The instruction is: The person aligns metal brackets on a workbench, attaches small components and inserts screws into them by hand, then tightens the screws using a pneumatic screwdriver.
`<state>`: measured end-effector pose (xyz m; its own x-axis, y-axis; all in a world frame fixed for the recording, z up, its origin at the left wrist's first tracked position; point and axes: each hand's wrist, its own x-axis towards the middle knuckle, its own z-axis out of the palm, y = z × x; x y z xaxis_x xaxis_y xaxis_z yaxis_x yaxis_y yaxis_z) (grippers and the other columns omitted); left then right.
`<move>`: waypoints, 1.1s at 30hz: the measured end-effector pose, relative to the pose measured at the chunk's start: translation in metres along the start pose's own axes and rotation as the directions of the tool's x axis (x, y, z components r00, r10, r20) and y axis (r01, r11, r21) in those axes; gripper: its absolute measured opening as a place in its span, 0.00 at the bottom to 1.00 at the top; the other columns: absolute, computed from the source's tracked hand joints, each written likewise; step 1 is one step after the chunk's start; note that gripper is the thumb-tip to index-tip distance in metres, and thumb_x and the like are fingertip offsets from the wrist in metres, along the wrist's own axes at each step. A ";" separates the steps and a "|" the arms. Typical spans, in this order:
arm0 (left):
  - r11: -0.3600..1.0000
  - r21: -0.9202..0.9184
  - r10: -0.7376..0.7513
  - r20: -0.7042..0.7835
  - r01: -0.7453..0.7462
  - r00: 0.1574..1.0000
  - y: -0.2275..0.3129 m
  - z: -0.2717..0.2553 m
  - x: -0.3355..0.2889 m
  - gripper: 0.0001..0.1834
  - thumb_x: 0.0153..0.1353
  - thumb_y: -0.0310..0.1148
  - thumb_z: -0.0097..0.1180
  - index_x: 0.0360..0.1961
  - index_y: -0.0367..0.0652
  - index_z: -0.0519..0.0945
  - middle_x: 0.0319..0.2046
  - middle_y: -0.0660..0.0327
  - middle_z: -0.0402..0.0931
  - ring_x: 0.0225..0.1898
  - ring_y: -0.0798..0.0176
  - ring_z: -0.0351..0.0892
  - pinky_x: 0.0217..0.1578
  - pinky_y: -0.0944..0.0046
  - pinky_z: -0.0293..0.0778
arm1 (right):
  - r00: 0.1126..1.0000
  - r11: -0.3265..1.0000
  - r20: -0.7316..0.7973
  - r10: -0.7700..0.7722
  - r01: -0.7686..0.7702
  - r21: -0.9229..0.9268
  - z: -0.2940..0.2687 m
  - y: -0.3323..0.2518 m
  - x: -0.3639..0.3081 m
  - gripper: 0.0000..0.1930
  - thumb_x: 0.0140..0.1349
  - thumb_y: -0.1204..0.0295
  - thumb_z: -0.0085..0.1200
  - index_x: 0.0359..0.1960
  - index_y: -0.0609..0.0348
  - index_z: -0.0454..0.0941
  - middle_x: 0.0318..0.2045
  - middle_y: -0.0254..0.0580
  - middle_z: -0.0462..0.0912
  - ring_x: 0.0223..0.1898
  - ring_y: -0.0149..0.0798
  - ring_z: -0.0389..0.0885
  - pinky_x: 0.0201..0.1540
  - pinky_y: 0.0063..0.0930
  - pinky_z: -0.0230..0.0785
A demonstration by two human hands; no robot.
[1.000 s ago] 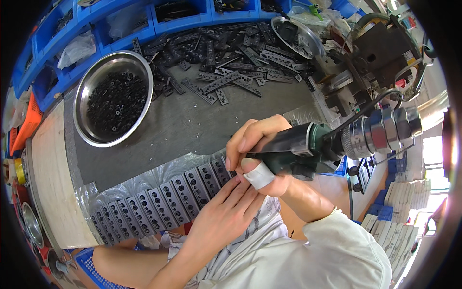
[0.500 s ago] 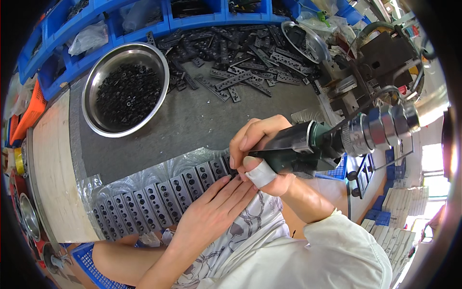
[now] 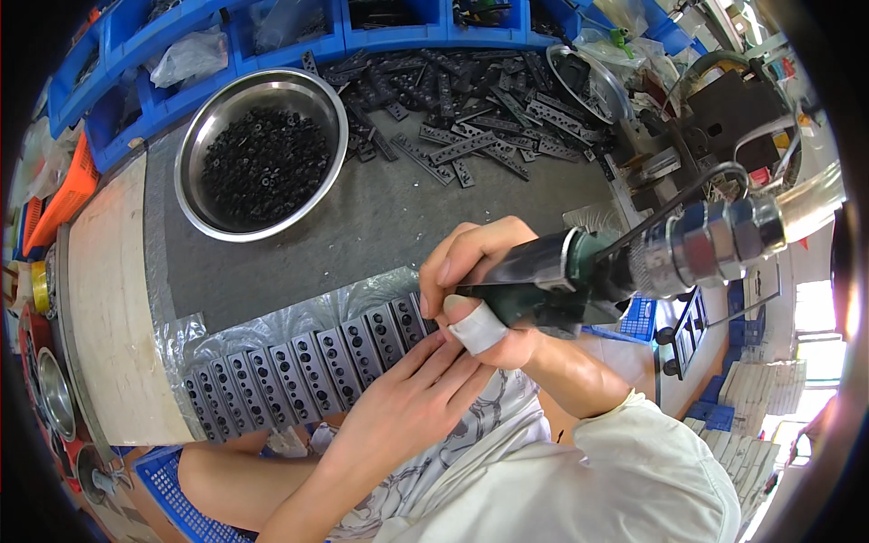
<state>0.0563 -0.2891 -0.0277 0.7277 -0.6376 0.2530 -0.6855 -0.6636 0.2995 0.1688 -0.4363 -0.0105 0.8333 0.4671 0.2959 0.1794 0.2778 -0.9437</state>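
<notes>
My right hand (image 3: 480, 253) is closed around the front end of a dark green air tool (image 3: 543, 281) with a metal hose coupling. White tape (image 3: 478, 328) wraps its thumb. The tool's tip is hidden behind the fingers, over the right end of a row of dark metal bars (image 3: 308, 366). Each bar has a line of black round pieces set in it. My left hand (image 3: 398, 403) lies flat with fingers stretched along the near edge of the row, its fingertips close beneath the right hand. Clear plastic film (image 3: 272, 330) lies under the bars.
A steel bowl (image 3: 186, 195) of small black parts stands on the grey mat at the left. Loose perforated bars (image 3: 471, 145) lie heaped behind, below blue bins (image 3: 389, 38). A dark metal machine (image 3: 733, 109) stands at the back right. An orange basket (image 3: 68, 204) is at the far left.
The whole view has shifted a little, so the bowl and bars appear farther right. Both hands and the air tool have moved slightly left along the row of bars.
</notes>
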 end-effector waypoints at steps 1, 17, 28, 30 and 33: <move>1.000 0.025 0.013 0.022 -0.013 1.000 0.000 -0.006 -0.002 0.26 0.61 0.32 0.60 0.63 0.48 0.83 0.51 0.62 0.82 0.56 0.61 0.81 0.64 0.59 0.75 | 0.995 0.996 0.045 -0.084 0.086 -0.032 0.001 0.006 -0.001 0.11 0.61 0.76 0.65 0.40 0.63 0.74 0.30 0.46 0.82 0.24 0.27 0.78 0.28 0.22 0.73; 0.998 0.042 -0.042 0.004 0.042 0.999 -0.024 -0.003 -0.047 0.25 0.64 0.35 0.58 0.63 0.49 0.82 0.56 0.65 0.81 0.61 0.62 0.79 0.69 0.57 0.71 | 0.960 0.972 0.175 -0.218 0.229 -0.045 0.024 0.020 0.005 0.16 0.71 0.71 0.63 0.49 0.62 0.67 0.32 0.51 0.79 0.19 0.27 0.75 0.24 0.22 0.73; 0.993 0.117 -0.015 0.009 0.013 1.000 -0.026 -0.009 -0.047 0.24 0.64 0.36 0.61 0.61 0.49 0.82 0.56 0.68 0.80 0.61 0.65 0.77 0.66 0.61 0.72 | 0.920 0.933 0.299 -0.253 0.314 -0.176 0.034 0.022 0.019 0.16 0.68 0.70 0.65 0.48 0.60 0.69 0.31 0.51 0.80 0.23 0.30 0.78 0.27 0.23 0.75; 0.993 0.119 -0.011 0.020 0.009 1.000 -0.025 -0.017 -0.051 0.24 0.64 0.36 0.60 0.62 0.49 0.82 0.57 0.69 0.80 0.61 0.66 0.77 0.66 0.60 0.72 | 0.931 0.960 0.298 -0.209 0.253 -0.118 0.043 0.015 0.018 0.17 0.69 0.70 0.64 0.50 0.60 0.68 0.32 0.52 0.80 0.24 0.30 0.77 0.28 0.24 0.75; 0.995 0.104 -0.001 0.048 -0.004 0.999 -0.030 -0.029 -0.062 0.26 0.64 0.36 0.59 0.65 0.50 0.81 0.60 0.71 0.80 0.63 0.67 0.77 0.68 0.60 0.70 | 0.997 0.999 0.073 0.002 -0.006 0.053 0.060 0.015 0.012 0.09 0.52 0.78 0.64 0.36 0.64 0.81 0.31 0.37 0.83 0.29 0.28 0.79 0.34 0.24 0.72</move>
<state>0.0324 -0.2180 -0.0259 0.7263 -0.6549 0.2088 -0.6872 -0.6981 0.2011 0.1502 -0.3758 -0.0118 0.7935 0.5274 0.3036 0.1463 0.3189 -0.9364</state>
